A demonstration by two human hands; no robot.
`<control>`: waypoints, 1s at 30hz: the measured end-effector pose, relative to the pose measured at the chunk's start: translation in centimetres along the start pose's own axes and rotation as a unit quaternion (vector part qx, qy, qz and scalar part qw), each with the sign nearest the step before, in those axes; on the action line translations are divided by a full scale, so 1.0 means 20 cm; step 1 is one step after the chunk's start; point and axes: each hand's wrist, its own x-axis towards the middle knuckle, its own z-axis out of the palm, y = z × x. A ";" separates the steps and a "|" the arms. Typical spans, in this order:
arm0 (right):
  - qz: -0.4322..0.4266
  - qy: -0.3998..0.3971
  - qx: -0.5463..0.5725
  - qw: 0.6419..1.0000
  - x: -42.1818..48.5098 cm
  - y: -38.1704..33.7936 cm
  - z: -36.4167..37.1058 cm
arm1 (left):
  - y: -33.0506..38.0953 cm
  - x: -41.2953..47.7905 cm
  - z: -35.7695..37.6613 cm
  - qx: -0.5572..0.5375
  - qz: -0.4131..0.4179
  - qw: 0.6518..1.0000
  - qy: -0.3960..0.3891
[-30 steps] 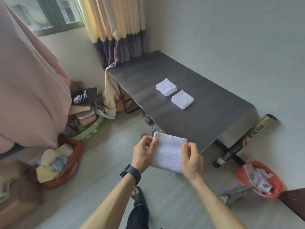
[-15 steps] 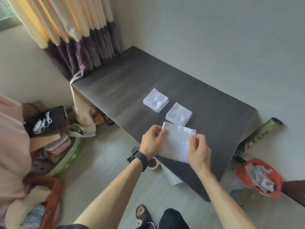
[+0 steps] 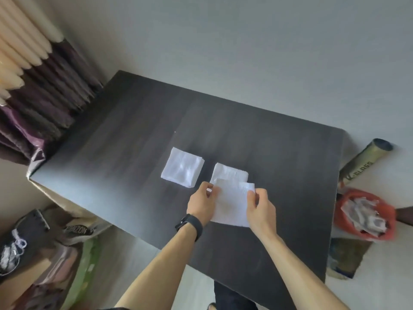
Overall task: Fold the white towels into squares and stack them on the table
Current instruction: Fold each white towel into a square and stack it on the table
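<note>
Both hands hold one white towel (image 3: pixel 232 203) over the dark table (image 3: pixel 125 135). My left hand (image 3: pixel 202 203) pinches its left edge and my right hand (image 3: pixel 261 206) pinches its right edge. The towel's far edge overlaps the near side of a folded white square (image 3: pixel 231 172). Whether it touches that square I cannot tell. A second folded white square (image 3: pixel 182 167) lies just to the left, apart from both hands. A black watch (image 3: pixel 190 224) is on my left wrist.
A curtain (image 3: pixel 38 86) hangs at the table's far left corner. Bags and a shoe (image 3: pixel 20 240) clutter the floor at the left. A red basket (image 3: pixel 366 214) of crumpled cloth and a cardboard tube (image 3: pixel 364 162) stand to the table's right. A grey wall runs behind the table.
I have stepped up to the table and the view now looks down on it. Both hands carried the towel forward from over the floor to over the right-hand folded square.
</note>
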 end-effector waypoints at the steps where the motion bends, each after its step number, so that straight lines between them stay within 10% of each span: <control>1: 0.009 -0.003 -0.002 1.000 0.07 -0.01 0.04 | 0.01 0.09 0.01 0.010 -0.003 1.000 -0.001; 23: 0.117 0.031 -0.048 0.991 0.48 0.09 0.36 | -0.12 0.71 0.13 0.131 0.017 0.987 -0.086; 30: -0.067 0.169 -0.182 0.966 0.37 0.13 0.43 | -0.15 0.63 0.12 0.261 0.273 0.925 0.034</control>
